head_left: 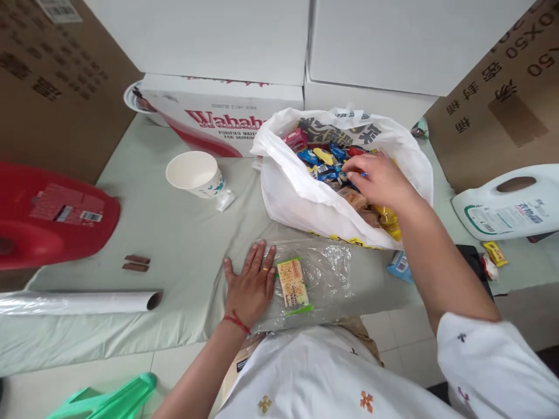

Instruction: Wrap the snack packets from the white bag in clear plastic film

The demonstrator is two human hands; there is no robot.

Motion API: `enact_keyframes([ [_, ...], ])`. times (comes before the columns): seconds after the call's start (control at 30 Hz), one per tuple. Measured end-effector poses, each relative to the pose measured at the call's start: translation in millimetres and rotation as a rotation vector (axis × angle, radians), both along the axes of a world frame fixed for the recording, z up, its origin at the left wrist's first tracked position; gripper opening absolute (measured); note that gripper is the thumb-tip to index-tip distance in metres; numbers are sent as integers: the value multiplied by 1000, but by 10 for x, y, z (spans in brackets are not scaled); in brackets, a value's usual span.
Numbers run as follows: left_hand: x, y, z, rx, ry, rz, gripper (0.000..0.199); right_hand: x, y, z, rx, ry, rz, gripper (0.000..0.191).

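Note:
My left hand [251, 288] lies flat with its fingers spread on the cloth, at the left edge of a clear plastic bag [334, 270]. Beside its fingertips, a packaged cracker [292, 284] with green ends rests on that clear bag. My right hand [379, 179] reaches into a white plastic bag [292, 195] full of wrapped snacks. Its fingers are bent and close together over blue-wrapped candies [327, 173]; a small blue bit shows at the fingertips, too small to name. Brown packets [353, 199] lie below that hand.
A paper cup [192, 171] and a small white packet [226, 199] stand left of the bag. Further left are a red jug [56, 215], two brown sticks [136, 263] and a white roll [82, 302]. At right sits a white jug [510, 203]. Boxes line the back.

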State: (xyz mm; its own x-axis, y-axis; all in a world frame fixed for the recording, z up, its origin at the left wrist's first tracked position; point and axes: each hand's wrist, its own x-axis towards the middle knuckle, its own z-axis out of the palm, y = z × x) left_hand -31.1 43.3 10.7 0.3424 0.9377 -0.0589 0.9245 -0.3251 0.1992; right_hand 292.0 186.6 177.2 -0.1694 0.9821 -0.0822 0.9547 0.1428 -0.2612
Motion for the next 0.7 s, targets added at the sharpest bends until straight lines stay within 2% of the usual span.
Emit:
enact_keyframes([
  [0.1, 19, 12, 11, 3, 17, 10, 56, 136, 699, -294, -314, -277, 131, 33],
  [0.2, 28, 17, 4, 13, 34, 14, 56, 71, 984, -563, -371, -353, 226, 53],
  [0.27, 29, 18, 0, 14, 42, 17, 56, 34, 997, -638, -364, -358, 256, 60],
  [0.4, 25, 12, 3, 8, 42, 19, 56, 75, 954, -685, -397, -425, 230, 37],
  [0.43, 24, 11, 5, 9, 39, 20, 56, 98, 952, -707, -392, -438, 208, 36],
  [0.6, 21, 7, 2, 23, 18, 23, 55, 154, 961, -837, -332, -446, 136, 57],
  [0.7, 16, 5, -4, 29, 6, 20, 55, 97, 974, -853, -354, -464, 97, 60],
])
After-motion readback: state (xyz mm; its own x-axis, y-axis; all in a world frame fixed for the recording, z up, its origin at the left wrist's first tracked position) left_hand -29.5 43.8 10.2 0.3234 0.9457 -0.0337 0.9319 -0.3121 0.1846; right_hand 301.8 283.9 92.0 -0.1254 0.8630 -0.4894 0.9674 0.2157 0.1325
